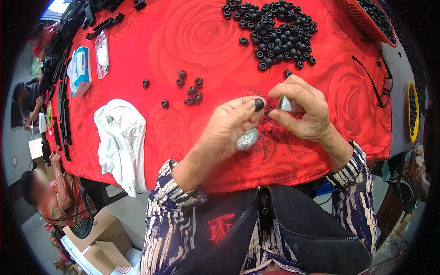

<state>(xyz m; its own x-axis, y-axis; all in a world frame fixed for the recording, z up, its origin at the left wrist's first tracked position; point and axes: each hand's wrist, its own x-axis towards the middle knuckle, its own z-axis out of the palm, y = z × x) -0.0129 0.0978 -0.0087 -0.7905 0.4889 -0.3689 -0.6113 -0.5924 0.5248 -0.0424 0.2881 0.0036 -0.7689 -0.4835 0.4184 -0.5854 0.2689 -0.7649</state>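
Observation:
My left hand [233, 117] pinches a small round black part [259, 104] between thumb and forefinger. A silvery, crumpled-looking lump [247, 139] shows beneath that hand's curled fingers; whether they hold it I cannot tell. Close by on the right, my right hand [305, 107] is closed on a small pale grey piece with a dark edge [285, 104], perhaps a blade, apart from the black part. Another black part [288, 74] lies just beyond my right fingers. Tiny black scraps [265, 149] are strewn over the red cloth around and below both hands.
A big pile of black parts [279, 36] covers the far middle of the red tablecloth [197, 27]; several more [191, 91] lie left. Around them are a white cloth [120, 137], a tissue box [80, 72], eyeglasses [380, 85], a red basket [366, 20] and a yellow tray [413, 110].

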